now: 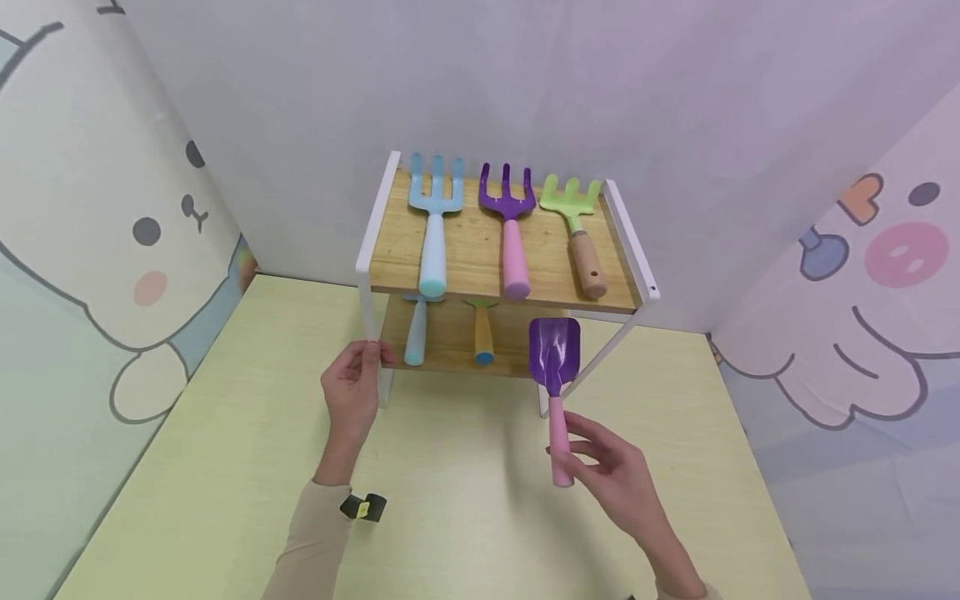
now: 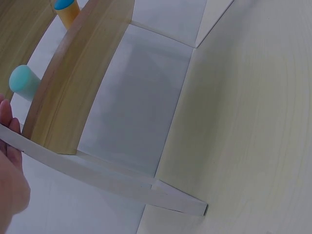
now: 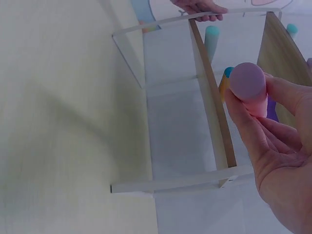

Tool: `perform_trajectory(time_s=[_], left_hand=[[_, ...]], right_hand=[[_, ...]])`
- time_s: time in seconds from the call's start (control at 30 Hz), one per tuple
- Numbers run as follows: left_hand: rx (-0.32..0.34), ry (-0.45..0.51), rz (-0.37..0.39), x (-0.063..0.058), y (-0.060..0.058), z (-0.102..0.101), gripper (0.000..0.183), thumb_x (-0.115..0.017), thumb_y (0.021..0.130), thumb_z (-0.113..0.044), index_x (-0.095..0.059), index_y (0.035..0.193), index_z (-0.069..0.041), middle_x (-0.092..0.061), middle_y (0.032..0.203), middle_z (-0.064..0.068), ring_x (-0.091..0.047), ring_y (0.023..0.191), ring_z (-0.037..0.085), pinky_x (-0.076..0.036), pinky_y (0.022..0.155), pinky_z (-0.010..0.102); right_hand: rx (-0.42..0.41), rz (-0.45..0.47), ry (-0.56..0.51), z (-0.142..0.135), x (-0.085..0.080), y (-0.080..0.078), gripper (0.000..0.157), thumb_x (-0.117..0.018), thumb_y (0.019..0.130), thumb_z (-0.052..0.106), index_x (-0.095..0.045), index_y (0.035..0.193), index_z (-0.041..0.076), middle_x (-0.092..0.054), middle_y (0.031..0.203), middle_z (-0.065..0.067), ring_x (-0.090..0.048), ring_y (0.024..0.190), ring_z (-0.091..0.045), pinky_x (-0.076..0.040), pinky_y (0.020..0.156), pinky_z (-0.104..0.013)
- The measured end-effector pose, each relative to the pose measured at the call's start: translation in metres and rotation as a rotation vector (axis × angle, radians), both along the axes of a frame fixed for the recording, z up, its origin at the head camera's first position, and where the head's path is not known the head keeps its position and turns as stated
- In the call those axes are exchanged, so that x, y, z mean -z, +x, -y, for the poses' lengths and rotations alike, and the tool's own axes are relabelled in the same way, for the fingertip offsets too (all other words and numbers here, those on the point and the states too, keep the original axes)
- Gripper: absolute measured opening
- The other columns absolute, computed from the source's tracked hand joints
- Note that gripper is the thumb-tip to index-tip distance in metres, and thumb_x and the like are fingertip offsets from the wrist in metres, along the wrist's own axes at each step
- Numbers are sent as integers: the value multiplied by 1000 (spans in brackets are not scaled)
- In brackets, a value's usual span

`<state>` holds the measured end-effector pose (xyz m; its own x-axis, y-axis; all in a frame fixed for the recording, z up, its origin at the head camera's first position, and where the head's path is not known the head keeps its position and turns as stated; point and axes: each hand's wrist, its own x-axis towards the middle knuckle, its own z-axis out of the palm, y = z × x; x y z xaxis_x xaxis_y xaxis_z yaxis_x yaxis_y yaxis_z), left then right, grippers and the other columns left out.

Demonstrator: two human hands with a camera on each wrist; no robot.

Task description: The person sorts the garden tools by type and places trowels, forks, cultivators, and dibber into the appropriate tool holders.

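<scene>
My right hand (image 1: 611,475) pinches the pink handle of a purple hand trowel (image 1: 555,350) between thumb and fingers, blade pointing up in front of the shelf's right side. In the right wrist view the handle's round end (image 3: 247,82) faces the camera. My left hand (image 1: 354,387) grips the front left post (image 2: 97,173) of a two-tier wooden shelf (image 1: 468,258) with a white frame. On the top tier lie a blue hand fork (image 1: 435,225), a purple fork with a pink handle (image 1: 513,242) and a green fork with a wooden handle (image 1: 585,250).
On the lower tier lie a tool with a light blue handle (image 1: 416,333) and one with an orange handle (image 1: 483,333), their heads partly hidden by the top board. The shelf stands on a pale table (image 1: 450,517). Cartoon-printed curtains (image 1: 862,275) hang around it.
</scene>
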<state>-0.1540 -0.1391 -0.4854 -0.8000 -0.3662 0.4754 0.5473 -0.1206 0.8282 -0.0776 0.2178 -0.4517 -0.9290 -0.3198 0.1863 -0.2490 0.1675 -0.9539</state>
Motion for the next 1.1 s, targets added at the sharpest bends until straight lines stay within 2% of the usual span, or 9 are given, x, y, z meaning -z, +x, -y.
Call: perform_trajectory(time_s=[0.4, 0.73, 0.97, 1.1], left_hand=[[-10, -15, 0, 2, -2, 0, 24, -54, 105, 1, -61, 92, 20, -72, 88, 1, -70, 75, 11, -60, 75, 22], [0, -3, -15, 1, -1, 0, 23, -53, 105, 4, -60, 91, 21, -73, 87, 2, -70, 75, 11, -60, 75, 21], [-3, -7, -10, 2, -2, 1, 22, -53, 105, 5, -61, 92, 21, -73, 87, 3, -70, 75, 10, -60, 75, 22], [-8, -11, -3, 3, -2, 1, 22, -52, 105, 5, -61, 92, 21, -73, 87, 2, -70, 75, 10, -61, 75, 22]], right_hand=[[29, -28, -53, 11, -14, -15, 47, -68, 93, -12, -58, 138, -7, -64, 130, -28, -75, 100, -21, -64, 79, -35], [45, 4, -77, 16, -24, -30, 46, -68, 94, -9, -56, 138, -10, -62, 130, -31, -75, 100, -20, -63, 80, -33], [95, 59, -83, 24, -30, -40, 45, -70, 95, -5, -58, 138, -6, -65, 130, -25, -75, 99, -22, -63, 80, -34], [108, 55, -85, 28, -34, -47, 44, -70, 95, -2, -58, 138, -7, -64, 130, -25, -75, 99, -21, -64, 79, -34]])
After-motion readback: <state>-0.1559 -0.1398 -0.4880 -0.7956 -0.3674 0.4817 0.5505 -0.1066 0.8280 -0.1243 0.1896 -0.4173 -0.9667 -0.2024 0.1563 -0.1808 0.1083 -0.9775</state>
